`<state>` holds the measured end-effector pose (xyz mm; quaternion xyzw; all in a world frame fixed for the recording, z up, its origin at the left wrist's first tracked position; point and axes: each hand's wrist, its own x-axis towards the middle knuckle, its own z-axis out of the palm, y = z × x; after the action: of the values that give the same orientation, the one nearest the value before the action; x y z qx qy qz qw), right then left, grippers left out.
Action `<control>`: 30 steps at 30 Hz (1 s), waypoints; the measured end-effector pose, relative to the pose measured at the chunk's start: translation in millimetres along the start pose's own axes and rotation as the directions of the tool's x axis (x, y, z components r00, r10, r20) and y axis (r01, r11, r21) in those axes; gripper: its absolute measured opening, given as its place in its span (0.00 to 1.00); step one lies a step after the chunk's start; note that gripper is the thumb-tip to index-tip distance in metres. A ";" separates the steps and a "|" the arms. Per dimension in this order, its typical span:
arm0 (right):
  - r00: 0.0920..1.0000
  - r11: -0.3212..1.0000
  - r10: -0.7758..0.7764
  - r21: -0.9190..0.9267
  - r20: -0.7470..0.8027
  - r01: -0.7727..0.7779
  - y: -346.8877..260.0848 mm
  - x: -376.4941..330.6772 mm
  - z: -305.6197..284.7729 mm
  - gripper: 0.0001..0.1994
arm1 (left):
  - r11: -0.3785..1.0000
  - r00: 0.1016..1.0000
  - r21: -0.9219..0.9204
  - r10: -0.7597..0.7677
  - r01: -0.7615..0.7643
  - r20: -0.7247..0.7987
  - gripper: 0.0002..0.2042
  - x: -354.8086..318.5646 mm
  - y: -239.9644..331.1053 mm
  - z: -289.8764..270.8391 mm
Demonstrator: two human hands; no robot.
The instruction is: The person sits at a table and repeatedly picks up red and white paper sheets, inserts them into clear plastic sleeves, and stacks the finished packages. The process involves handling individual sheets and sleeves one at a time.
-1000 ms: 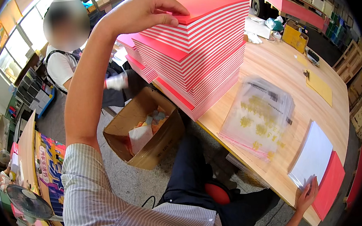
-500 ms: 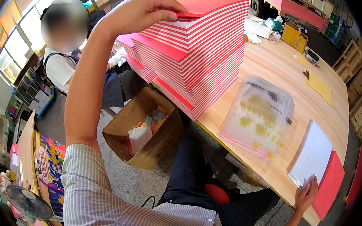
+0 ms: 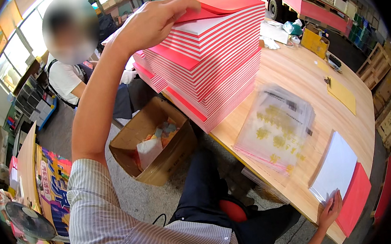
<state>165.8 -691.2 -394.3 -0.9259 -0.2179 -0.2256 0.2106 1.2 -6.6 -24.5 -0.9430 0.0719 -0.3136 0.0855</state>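
In the head view, the left hand (image 3: 152,26) is raised over the left near part of a tall stack (image 3: 220,64) of red-and-white layers, its fingers closed narrowly on the top red sheet (image 3: 233,0). That sheet is bent upward, baring white paper beneath; the thumb's exact hold is hard to make out. The stack stands at the far left of the wooden table (image 3: 305,73). At the near right, the right hand (image 3: 332,210) touches the near end of a white paper pile (image 3: 334,168); I cannot tell whether it grips or merely rests there. A red sheet at the near right (image 3: 355,201) lies just beside the pile. Between stack and pile lie clear plastic bags (image 3: 275,129) with yellow print. Left of the table, an open cardboard box (image 3: 173,159) holds scraps; farther left is another person (image 3: 64,80).
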 end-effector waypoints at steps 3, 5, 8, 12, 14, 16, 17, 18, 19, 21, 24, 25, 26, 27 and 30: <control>1.000 0.999 0.021 0.028 0.013 -0.022 1.4 -0.2 1.5 0.18 | 0.991 0.992 0.040 0.123 -0.124 0.037 0.11 0.1 -8.3 -3.8; 1.000 0.999 0.026 0.034 0.013 -0.027 0.4 0.6 2.0 0.18 | 0.997 0.996 -0.001 0.079 -0.079 0.040 0.10 0.0 -7.4 -3.8; 0.999 0.998 0.039 0.038 0.017 -0.039 -0.8 0.6 0.2 0.18 | 0.997 0.995 0.003 0.075 -0.075 0.066 0.08 0.4 2.2 -5.4; 1.000 0.999 0.022 0.047 0.008 -0.022 0.0 0.2 1.0 0.17 | 0.994 0.994 -0.029 0.104 -0.104 0.023 0.08 0.1 -5.6 -2.4; 1.000 0.998 0.017 0.053 0.007 -0.017 -2.3 1.3 0.4 0.17 | 0.995 0.995 -0.031 0.099 -0.098 0.021 0.08 0.8 -6.4 -1.8; 1.000 0.999 0.008 0.054 0.003 -0.008 -1.2 1.5 0.3 0.16 | 0.994 0.993 0.011 0.106 -0.107 0.044 0.09 0.5 -6.2 -0.4; 1.000 0.999 0.004 0.054 0.001 -0.004 -0.4 1.5 0.3 0.16 | 0.993 0.992 0.032 0.110 -0.112 0.055 0.10 0.2 -5.7 0.7; 1.000 0.999 0.006 0.054 -0.001 -0.006 0.5 1.2 1.0 0.16 | 0.995 0.996 0.052 0.086 -0.088 0.035 0.11 -1.2 -4.7 1.9; 1.000 0.999 0.008 0.054 -0.004 -0.008 1.7 0.5 1.6 0.16 | 0.995 0.998 0.071 0.062 -0.063 0.015 0.12 -3.3 -3.5 3.9; 1.000 0.998 0.008 0.054 -0.004 -0.007 1.3 0.5 2.2 0.16 | 0.998 0.998 0.060 0.034 -0.031 -0.046 0.14 -7.2 -5.2 9.9; 1.000 0.999 0.006 0.051 0.000 -0.006 -0.2 1.0 1.6 0.16 | 0.999 0.995 0.016 -0.041 0.042 -0.087 0.20 -9.8 -6.8 15.6; 1.000 0.999 0.012 0.046 0.000 -0.012 2.1 -0.3 1.2 0.16 | 0.994 0.994 0.034 -0.102 0.104 -0.049 0.22 -8.1 -3.0 14.5; 1.000 0.999 0.018 0.040 -0.001 -0.018 4.0 -1.7 0.3 0.16 | 0.985 0.986 0.054 -0.164 0.164 -0.011 0.24 -5.9 -0.1 14.2; 1.000 0.999 0.017 0.039 -0.003 -0.017 4.8 -1.8 1.3 0.16 | 0.985 0.986 0.047 -0.169 0.169 -0.001 0.25 -3.5 1.4 12.4; 1.000 0.999 0.026 0.040 -0.005 -0.026 4.3 -1.2 2.4 0.16 | 0.986 0.986 0.028 -0.165 0.164 0.021 0.26 2.6 1.0 8.9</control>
<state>167.8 -693.9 -398.1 -0.9235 -0.2099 -0.2210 0.2328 8.5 -7.1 -30.2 -0.9481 -0.0114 -0.3094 0.0727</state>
